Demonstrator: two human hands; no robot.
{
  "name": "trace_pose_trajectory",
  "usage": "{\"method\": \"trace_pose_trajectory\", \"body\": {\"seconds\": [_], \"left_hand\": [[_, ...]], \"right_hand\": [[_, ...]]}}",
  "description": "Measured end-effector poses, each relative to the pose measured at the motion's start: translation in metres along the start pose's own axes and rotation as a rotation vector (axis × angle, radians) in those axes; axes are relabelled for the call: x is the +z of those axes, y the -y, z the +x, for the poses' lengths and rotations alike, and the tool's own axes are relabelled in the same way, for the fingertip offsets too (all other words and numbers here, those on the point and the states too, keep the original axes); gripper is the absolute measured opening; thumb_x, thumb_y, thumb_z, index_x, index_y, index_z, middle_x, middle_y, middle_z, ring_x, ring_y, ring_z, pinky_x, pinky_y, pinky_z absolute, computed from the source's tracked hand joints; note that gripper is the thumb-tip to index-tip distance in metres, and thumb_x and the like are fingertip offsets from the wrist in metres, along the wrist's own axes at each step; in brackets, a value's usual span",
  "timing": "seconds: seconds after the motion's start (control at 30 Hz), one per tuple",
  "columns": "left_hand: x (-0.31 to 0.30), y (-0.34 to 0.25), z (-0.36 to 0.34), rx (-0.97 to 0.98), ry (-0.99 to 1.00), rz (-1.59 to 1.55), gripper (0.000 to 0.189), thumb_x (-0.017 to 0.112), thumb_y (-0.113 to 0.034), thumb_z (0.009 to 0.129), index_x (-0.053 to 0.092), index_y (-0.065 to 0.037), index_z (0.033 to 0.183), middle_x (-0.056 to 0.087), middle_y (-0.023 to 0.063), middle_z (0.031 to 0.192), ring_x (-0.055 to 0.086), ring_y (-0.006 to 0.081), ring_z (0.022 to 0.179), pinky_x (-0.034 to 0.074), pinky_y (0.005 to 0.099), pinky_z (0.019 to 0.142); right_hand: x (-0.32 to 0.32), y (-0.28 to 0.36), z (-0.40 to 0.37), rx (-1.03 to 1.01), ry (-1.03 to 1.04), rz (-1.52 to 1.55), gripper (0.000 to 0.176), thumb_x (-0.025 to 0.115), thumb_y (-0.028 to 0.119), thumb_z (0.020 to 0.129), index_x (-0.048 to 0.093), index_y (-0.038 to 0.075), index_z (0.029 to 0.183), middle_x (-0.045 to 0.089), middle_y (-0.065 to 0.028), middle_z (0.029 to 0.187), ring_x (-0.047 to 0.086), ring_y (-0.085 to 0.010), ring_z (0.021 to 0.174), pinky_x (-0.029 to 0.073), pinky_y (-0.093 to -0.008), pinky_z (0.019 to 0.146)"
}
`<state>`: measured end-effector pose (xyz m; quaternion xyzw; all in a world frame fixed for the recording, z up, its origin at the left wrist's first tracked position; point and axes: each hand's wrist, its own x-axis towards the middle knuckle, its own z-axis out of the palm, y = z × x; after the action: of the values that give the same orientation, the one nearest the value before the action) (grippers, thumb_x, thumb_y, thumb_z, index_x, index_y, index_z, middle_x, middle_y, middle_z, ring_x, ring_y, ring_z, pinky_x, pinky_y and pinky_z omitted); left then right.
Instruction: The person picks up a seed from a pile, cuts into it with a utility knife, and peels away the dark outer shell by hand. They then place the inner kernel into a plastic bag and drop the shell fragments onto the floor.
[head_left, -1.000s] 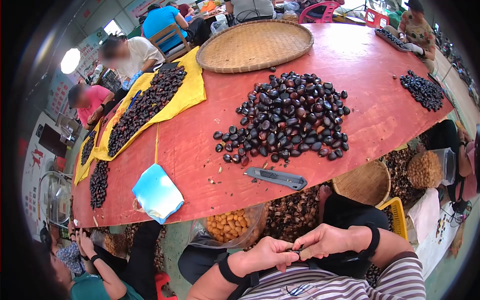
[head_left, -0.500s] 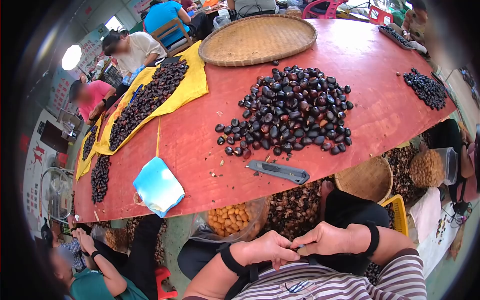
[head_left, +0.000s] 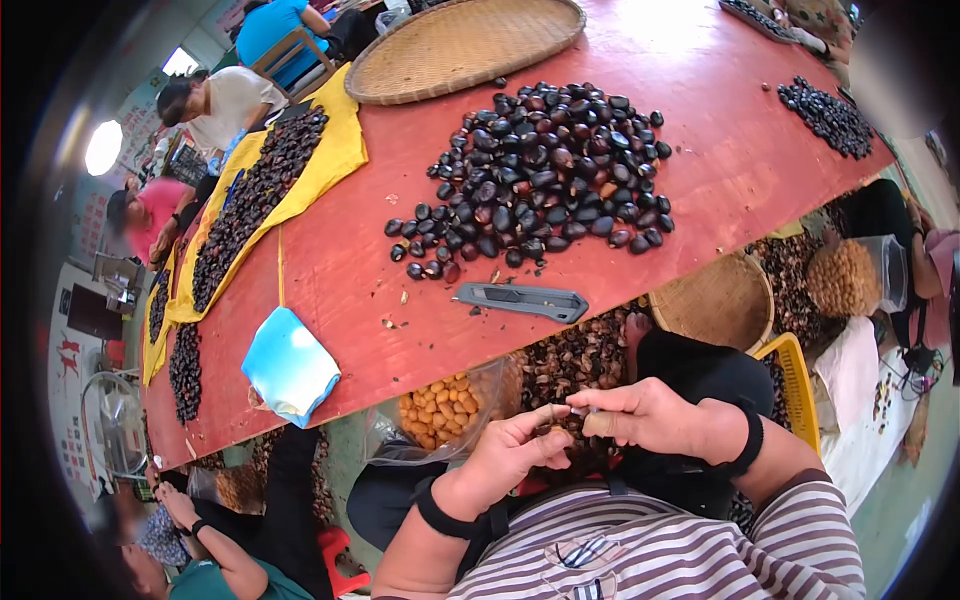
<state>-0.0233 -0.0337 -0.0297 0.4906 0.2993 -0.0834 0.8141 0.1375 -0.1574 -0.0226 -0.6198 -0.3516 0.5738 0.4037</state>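
Observation:
My left hand (head_left: pixel 512 455) is closed in a pinch above my lap, holding something too small to make out. Close beside it, my right hand (head_left: pixel 650 418) is closed too, its fingertips near those of my left hand; what they grip is unclear. Beyond my hands, a large pile of dark, shiny nuts (head_left: pixel 550 170) lies on the red table (head_left: pixel 690 90). A grey utility knife (head_left: pixel 522 300) rests near the table edge. A plastic bag of peeled orange-yellow kernels (head_left: pixel 440 410) stands below the edge, beside a heap of brown shells (head_left: pixel 570 370).
A round woven tray (head_left: pixel 465 45) sits at the table's far side. Yellow cloth (head_left: pixel 345 130) with dark nuts and a blue-white packet (head_left: pixel 290 365) lie left. Below right are a woven basket (head_left: pixel 715 300) and yellow crate (head_left: pixel 795 385). Several people sit around the table.
The view has shifted, so the table and nuts appear lower left or higher in the frame. Both hands have risen from the lap, with fingertips still close together.

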Motion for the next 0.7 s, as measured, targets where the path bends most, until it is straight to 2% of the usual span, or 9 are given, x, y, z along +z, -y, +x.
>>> {"method": "trace_pose_trajectory", "body": {"seconds": [0.07,0.13,0.23,0.33,0.43,0.53,0.63,0.7], "left_hand": [[0.005,0.002,0.001,0.036,-0.024,-0.090,0.040,0.054,-0.013,0.080,0.042,-0.001,0.117,0.056,0.0054,0.090,0.057,0.0105,0.073,0.046,0.0213,0.067],[0.005,0.004,0.000,0.029,-0.002,-0.076,0.042,0.051,-0.014,0.083,0.037,0.000,0.119,0.054,0.0080,0.098,0.057,0.0135,0.080,0.046,0.0232,0.072],[0.008,0.005,-0.001,0.046,0.015,-0.118,0.040,0.047,-0.015,0.084,0.036,0.001,0.120,0.053,0.0085,0.101,0.055,0.0137,0.085,0.044,0.0247,0.076],[0.008,0.007,-0.001,0.050,0.050,-0.167,0.039,0.045,-0.017,0.085,0.036,0.001,0.119,0.051,0.0087,0.105,0.053,0.0146,0.092,0.042,0.0266,0.082],[0.009,0.005,-0.003,0.050,0.035,-0.165,0.039,0.045,-0.017,0.085,0.037,0.001,0.118,0.049,0.0094,0.108,0.050,0.0163,0.098,0.040,0.0289,0.086],[0.007,0.003,-0.004,0.072,0.017,-0.204,0.040,0.045,-0.015,0.085,0.035,0.001,0.120,0.046,0.0089,0.113,0.048,0.0168,0.101,0.037,0.0305,0.089],[0.007,0.002,-0.005,0.075,-0.025,-0.254,0.041,0.044,-0.013,0.085,0.032,0.001,0.122,0.042,0.0094,0.118,0.045,0.0182,0.105,0.035,0.0331,0.091],[0.010,0.000,-0.006,0.083,-0.032,-0.259,0.042,0.044,-0.012,0.084,0.030,0.000,0.123,0.039,0.0101,0.122,0.044,0.0195,0.106,0.033,0.0347,0.092]], "right_hand": [[0.003,-0.003,-0.002,-0.100,0.049,0.013,0.034,0.054,0.017,0.080,0.049,0.013,0.113,0.058,-0.0018,0.071,0.047,-0.0051,0.056,0.043,-0.0203,0.053],[0.007,-0.004,-0.004,-0.143,0.043,0.025,0.035,0.055,0.017,0.080,0.048,0.012,0.114,0.059,-0.0025,0.073,0.048,-0.0049,0.056,0.043,-0.0201,0.054],[0.008,-0.002,-0.004,-0.078,0.040,0.019,0.038,0.056,0.017,0.079,0.047,0.012,0.115,0.059,-0.0034,0.075,0.048,-0.0048,0.057,0.043,-0.0204,0.055],[0.012,-0.007,-0.002,-0.163,0.003,0.018,0.039,0.057,0.017,0.079,0.047,0.012,0.116,0.059,-0.0034,0.077,0.048,-0.0043,0.058,0.043,-0.0202,0.055],[0.010,-0.003,-0.002,-0.074,0.018,0.120,0.039,0.056,0.017,0.079,0.046,0.013,0.116,0.058,-0.0025,0.074,0.047,-0.0040,0.058,0.043,-0.0198,0.054],[0.018,-0.016,0.000,-0.229,-0.061,0.064,0.039,0.055,0.017,0.080,0.045,0.014,0.118,0.055,-0.0004,0.072,0.045,-0.0044,0.056,0.042,-0.0196,0.052],[0.019,-0.011,-0.005,-0.099,0.029,0.162,0.040,0.054,0.019,0.081,0.043,0.014,0.119,0.054,0.0003,0.073,0.044,-0.0054,0.054,0.042,-0.0201,0.051],[0.023,-0.011,-0.004,-0.104,0.031,0.182,0.040,0.053,0.020,0.081,0.042,0.014,0.119,0.053,0.0006,0.073,0.044,-0.0054,0.053,0.042,-0.0201,0.051]]}}
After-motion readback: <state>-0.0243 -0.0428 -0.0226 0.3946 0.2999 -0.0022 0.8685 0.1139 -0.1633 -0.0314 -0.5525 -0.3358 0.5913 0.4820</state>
